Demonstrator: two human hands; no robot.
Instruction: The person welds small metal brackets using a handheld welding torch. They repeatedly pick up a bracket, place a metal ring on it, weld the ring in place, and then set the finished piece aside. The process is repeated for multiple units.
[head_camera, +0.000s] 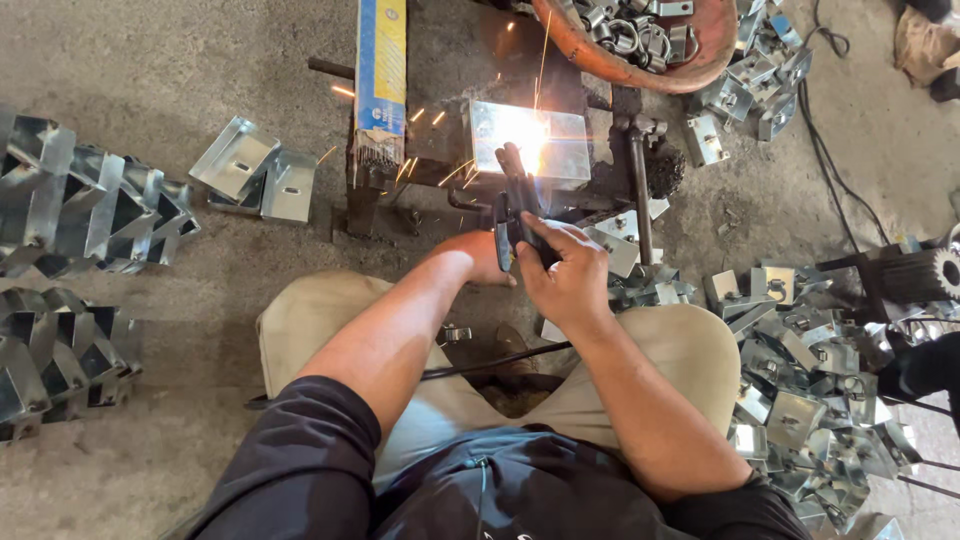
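Right hand (565, 275) clamped around dark electrode holder (520, 205), left hand (487, 258) cupped beside it — grip there unclear. Arc blazing on shiny metal bracket (530, 140) atop dark stand (440, 190). Sparks flying toward electrode box (380, 75) — burns likely on bare forearms, eye flash too.

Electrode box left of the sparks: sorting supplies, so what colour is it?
Blue and yellow electrode box, head view.

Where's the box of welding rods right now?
In the head view, the long box of welding rods lies upper centre-left on the dark metal stand, just left of the bright metal piece being welded.
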